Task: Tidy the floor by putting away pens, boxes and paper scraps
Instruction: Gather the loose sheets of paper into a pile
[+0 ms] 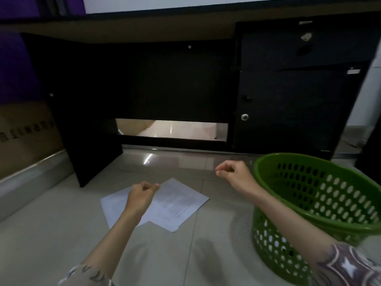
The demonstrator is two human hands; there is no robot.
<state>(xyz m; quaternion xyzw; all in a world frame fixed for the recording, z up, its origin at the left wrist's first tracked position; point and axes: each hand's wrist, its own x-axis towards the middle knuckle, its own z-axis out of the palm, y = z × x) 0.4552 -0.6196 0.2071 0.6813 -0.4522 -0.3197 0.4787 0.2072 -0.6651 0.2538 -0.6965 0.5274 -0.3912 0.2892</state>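
Two printed white paper sheets [177, 203] lie overlapping on the tiled floor in front of a black desk. My left hand [142, 195] hovers over the left sheet with its fingers curled, and I see nothing held in it. My right hand [233, 171] is further forward and to the right, above bare floor, also with curled fingers and nothing visible in it. A green perforated plastic basket [321, 205] stands on the floor at the right, just beside my right forearm. Its inside looks empty from here.
The black desk [165, 83] spans the back, with a drawer unit [292, 100] on its right side and a dark side panel [88, 141] reaching the floor at the left. A cardboard box [24, 133] leans against the left wall.
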